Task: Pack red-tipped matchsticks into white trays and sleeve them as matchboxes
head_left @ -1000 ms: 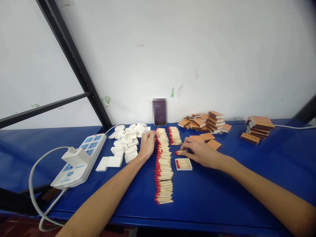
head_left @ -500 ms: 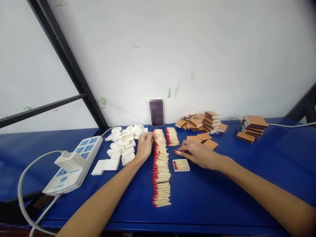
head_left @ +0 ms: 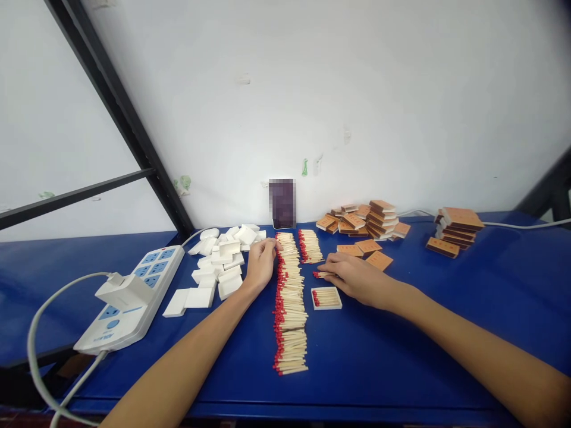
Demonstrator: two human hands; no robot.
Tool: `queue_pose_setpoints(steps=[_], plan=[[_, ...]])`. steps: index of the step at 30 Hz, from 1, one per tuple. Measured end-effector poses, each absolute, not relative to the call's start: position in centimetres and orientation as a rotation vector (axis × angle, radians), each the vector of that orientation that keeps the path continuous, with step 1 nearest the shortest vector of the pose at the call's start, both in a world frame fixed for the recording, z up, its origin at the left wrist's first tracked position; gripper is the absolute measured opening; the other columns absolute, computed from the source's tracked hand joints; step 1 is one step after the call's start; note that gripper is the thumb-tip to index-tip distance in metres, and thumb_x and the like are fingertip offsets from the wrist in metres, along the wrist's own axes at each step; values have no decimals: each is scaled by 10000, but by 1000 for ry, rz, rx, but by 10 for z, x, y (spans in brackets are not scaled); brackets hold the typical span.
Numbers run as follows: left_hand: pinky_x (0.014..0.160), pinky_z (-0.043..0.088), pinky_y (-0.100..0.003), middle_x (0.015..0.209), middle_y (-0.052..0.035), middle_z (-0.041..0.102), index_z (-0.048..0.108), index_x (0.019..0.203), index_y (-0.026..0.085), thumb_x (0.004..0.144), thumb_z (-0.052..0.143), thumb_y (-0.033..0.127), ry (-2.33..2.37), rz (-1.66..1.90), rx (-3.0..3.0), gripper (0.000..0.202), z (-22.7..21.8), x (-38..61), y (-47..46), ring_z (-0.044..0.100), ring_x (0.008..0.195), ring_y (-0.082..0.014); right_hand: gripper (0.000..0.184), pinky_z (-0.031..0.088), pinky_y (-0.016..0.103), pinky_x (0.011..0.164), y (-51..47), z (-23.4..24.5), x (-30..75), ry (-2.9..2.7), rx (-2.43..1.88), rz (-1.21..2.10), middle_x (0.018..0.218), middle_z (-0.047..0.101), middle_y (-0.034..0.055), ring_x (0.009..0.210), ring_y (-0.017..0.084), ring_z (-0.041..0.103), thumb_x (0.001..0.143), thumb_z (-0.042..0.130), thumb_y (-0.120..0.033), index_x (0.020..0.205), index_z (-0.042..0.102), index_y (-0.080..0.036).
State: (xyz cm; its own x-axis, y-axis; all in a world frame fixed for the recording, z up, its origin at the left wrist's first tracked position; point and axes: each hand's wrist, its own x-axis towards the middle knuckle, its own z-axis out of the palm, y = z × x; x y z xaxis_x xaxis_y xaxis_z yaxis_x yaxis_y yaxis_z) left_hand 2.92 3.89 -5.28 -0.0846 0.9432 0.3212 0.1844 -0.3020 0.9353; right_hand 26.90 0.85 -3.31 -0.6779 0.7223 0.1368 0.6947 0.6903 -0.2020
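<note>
A long row of red-tipped matches [head_left: 292,297] runs down the middle of the blue table. My left hand [head_left: 262,261] rests at the upper left of this row, its fingers curled at the match heads; what they pinch, if anything, is hidden. My right hand [head_left: 352,276] is closed on a few matches [head_left: 321,274], whose red heads point left. Just below it lies a white matchbox tray [head_left: 326,298] with several matches inside. A shorter bunch of matches [head_left: 311,246] sits beyond, right of the long row.
White matchbox trays [head_left: 229,258] lie heaped on the left, beside a white power strip [head_left: 134,297] with a plugged-in charger. Orange matchbox sleeves [head_left: 357,223] are piled at the back right, and a stack of matchboxes [head_left: 459,226] stands farther right. A dark blurred panel [head_left: 284,203] leans against the wall.
Both hands stay almost where they were, and the matches in my right hand are still held. The whole view has shifted very slightly.
</note>
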Motion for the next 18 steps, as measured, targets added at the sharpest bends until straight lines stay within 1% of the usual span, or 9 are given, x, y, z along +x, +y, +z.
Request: queue_pose_setpoints(steps=[3, 6, 11, 18], plan=[[484, 228, -241, 472, 50, 323, 568, 632, 161, 850, 423, 314, 1249, 1449, 1533, 303, -52, 29, 38, 297, 465, -94, 374, 494, 342, 763, 6, -30, 267, -2706, -1200, 216, 979, 624, 129, 863, 223, 595, 992, 367, -284, 1067, 708, -149], [484, 229, -240, 466, 50, 331, 568, 634, 160, 850, 422, 307, 1252, 1448, 1539, 300, -51, 30, 37, 303, 462, -94, 345, 488, 334, 766, 5, -28, 266, -2698, -1224, 233, 995, 631, 124, 881, 221, 601, 986, 384, -261, 1010, 711, -154], [489, 235, -237, 458, 49, 339, 559, 627, 162, 847, 422, 302, 1260, 1445, 1547, 295, -51, 30, 37, 312, 463, -94, 286, 467, 335, 738, 5, -31, 268, -2676, -1194, 173, 973, 637, 107, 874, 222, 594, 982, 397, -269, 943, 662, -169], [494, 239, -241, 470, 47, 339, 563, 626, 161, 847, 415, 288, 1260, 1441, 1557, 295, -52, 29, 37, 313, 469, -93, 288, 467, 342, 765, 5, -29, 267, -2730, -1203, 162, 987, 627, 117, 895, 231, 592, 995, 344, -248, 951, 614, -160]])
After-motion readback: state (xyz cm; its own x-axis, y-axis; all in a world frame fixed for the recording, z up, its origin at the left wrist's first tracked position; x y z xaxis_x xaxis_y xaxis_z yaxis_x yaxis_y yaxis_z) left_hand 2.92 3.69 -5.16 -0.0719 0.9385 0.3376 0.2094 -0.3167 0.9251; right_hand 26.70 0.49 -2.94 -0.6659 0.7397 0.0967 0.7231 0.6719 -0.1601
